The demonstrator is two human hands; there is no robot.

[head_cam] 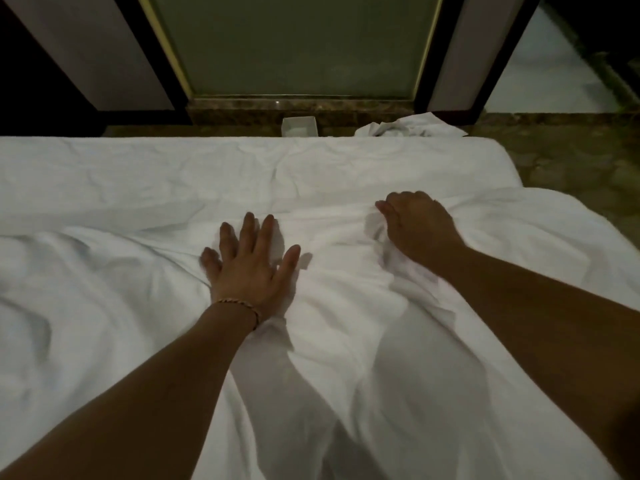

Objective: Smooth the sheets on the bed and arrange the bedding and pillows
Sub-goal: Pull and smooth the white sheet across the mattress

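The rumpled white duvet (346, 375) lies nearest, heaped over the near side of the bed (173, 168), whose far side shows a creased fitted sheet. On the duvet, the left hand (249, 268) presses flat with fingers spread, grasping nothing; a bracelet (242, 306) circles its wrist. Beside it, the right hand (419, 226) clenches a bunched fold of the duvet. Beyond the bed, a small white bin (299, 127) and crumpled linen (408, 128) sit on the floor.

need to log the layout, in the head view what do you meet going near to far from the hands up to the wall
left hand pressed flat on the duvet → right hand gripping a bunch of it → bare wrinkled sheet → small clear box on the floor → frosted glass panel
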